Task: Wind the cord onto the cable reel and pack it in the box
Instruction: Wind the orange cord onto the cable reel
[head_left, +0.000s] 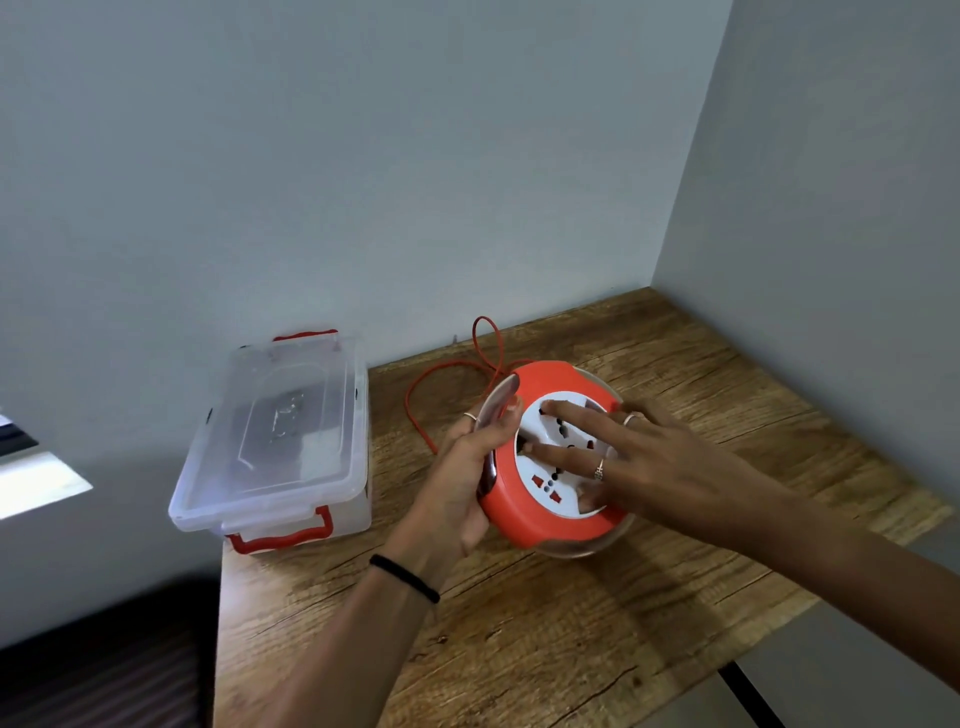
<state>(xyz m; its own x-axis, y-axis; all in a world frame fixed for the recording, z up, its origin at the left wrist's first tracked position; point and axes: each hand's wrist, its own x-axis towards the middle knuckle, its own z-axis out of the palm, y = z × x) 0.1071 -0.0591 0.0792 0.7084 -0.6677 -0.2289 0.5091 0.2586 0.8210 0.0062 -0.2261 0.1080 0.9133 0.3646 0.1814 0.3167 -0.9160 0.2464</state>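
An orange cable reel (524, 512) with a white socket face and a clear rim is tilted up above the wooden table (545, 623). My left hand (462, 478) grips its left edge, fingers curled round the clear rim. My right hand (660, 462) lies over the white face with straight fingers pressing on it. A thin orange cord (415, 400) trails from behind the reel in loose loops toward the wall. The clear plastic box (275, 447) with red handles stands lidded at the table's left edge.
Grey walls close the table in at the back and right. The table's left edge runs just under the box, with a dark floor area below. The table's front right edge drops off near the right forearm.
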